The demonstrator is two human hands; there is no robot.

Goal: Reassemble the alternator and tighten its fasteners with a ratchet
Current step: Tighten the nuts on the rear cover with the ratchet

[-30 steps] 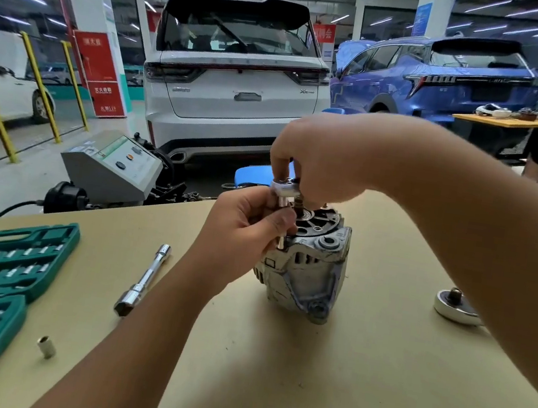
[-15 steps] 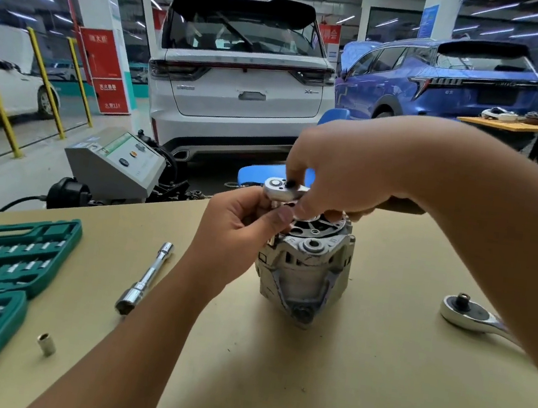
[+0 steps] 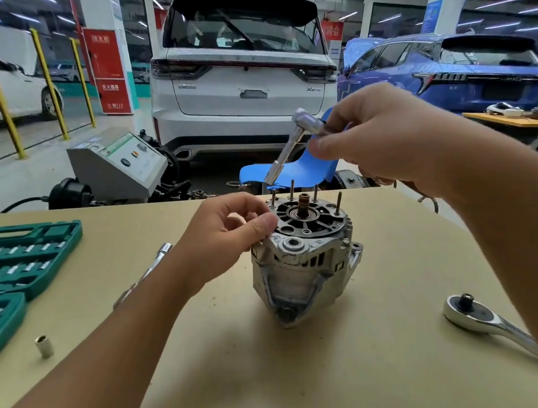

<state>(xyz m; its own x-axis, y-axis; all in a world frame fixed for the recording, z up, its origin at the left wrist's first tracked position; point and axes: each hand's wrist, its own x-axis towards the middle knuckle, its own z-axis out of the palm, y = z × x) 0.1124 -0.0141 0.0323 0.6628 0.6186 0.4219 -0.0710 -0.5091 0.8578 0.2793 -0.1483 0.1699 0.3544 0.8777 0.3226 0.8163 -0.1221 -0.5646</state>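
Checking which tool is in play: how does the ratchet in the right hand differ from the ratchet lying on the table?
The held ratchet is gripped by the right hand in the air above the alternator; the table ratchet lies flat, untouched, right of it. The held one carries a long extension angled down toward the studs; the table one shows only a bare black drive. The table ratchet's head looks bigger. Both are shiny metal.

Behind your table [image 3: 353, 406] you see a white car [image 3: 241, 96], a blue car [image 3: 451, 74], a blue chair [image 3: 303, 170] and a grey machine [image 3: 117, 165].
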